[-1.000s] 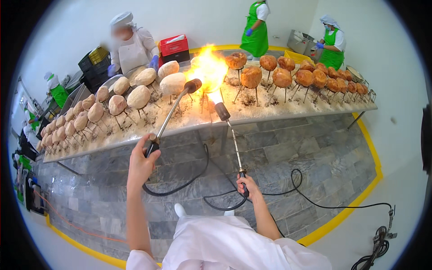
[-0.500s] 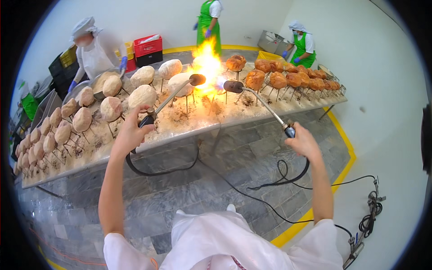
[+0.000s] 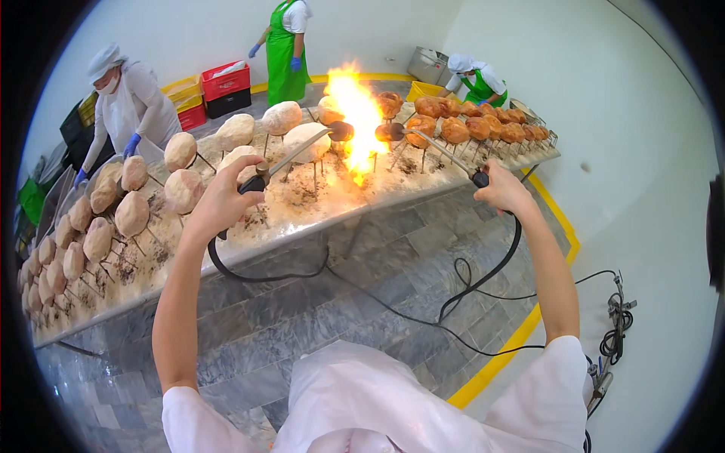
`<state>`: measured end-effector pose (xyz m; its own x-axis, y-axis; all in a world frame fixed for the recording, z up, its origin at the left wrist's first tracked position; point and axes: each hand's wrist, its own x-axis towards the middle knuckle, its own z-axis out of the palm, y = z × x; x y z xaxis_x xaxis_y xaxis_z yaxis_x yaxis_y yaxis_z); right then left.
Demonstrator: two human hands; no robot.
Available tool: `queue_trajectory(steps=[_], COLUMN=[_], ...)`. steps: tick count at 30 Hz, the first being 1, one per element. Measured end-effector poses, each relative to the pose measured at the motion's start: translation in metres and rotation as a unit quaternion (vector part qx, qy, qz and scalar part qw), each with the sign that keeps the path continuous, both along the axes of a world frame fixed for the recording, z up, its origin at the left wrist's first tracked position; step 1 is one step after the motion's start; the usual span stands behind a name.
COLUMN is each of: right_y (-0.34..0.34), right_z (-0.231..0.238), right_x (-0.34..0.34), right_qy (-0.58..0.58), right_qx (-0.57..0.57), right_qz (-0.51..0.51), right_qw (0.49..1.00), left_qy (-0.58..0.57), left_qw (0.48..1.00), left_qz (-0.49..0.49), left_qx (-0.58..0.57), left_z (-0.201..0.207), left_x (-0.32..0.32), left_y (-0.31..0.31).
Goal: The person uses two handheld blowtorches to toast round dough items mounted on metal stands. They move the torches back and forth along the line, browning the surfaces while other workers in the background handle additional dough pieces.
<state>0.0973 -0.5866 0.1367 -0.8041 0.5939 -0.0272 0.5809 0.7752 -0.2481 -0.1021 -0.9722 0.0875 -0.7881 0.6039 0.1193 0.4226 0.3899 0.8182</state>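
Observation:
My left hand (image 3: 225, 198) is closed on the black handle of a gas torch (image 3: 300, 149), its burner head pointing right. My right hand (image 3: 504, 189) grips a second gas torch (image 3: 438, 143), whose burner head points left. Between the two heads a tall orange flame (image 3: 358, 113) hides whatever stands behind it. Just left of the flame a pale rounded lump (image 3: 306, 142), perhaps meat, stands on metal prongs. More pale lumps (image 3: 183, 190) line the left part of the long table (image 3: 302, 220). Browned lumps (image 3: 455, 130) stand on prongs at the right.
Black hoses (image 3: 272, 278) hang from both torches to the tiled floor. More hose (image 3: 615, 325) is coiled by the right wall. Across the table, a co-worker in white (image 3: 143, 98) leans at the left. Two co-workers in green aprons (image 3: 288, 64) are farther back, near stacked crates (image 3: 226, 81).
Both torches have shifted slightly, and the flame now stands as an upright column between their heads. The left co-worker has bent lower over the table; the right one has bent down too.

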Motion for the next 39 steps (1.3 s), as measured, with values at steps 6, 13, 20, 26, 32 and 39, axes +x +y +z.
queue_trajectory(steps=[6,13,20,26,32,39], right_y=[0.016,0.026,0.065,0.076,0.031,-0.029], right_z=[-0.005,-0.025,-0.074,-0.164,-0.286,-0.281], right_x=[0.028,0.016,-0.015,0.036,0.073,0.067], right_qy=[-0.027,0.01,0.128,0.194,0.221,0.248], right_qx=[-0.002,-0.039,-0.192,-0.466,-0.646,-0.63], right_qz=[-0.002,0.035,0.021,-0.021,-0.103,-0.07], right_qw=[1.0,0.999,0.973,0.863,0.723,0.733], left_qy=[0.005,0.025,0.037,0.047,0.051,0.039], left_qw=[0.999,0.994,0.993,0.989,0.988,0.994], left_qz=[0.022,0.026,0.004,0.025,0.004,-0.014], left_qx=[-0.038,-0.103,-0.112,-0.14,-0.144,-0.1], left_z=[0.033,0.06,0.077,0.088,0.1,0.086], left_x=[-0.006,0.0,0.026,0.035,0.029,-0.002], left_y=[0.021,0.045,0.068,0.081,0.097,0.107])
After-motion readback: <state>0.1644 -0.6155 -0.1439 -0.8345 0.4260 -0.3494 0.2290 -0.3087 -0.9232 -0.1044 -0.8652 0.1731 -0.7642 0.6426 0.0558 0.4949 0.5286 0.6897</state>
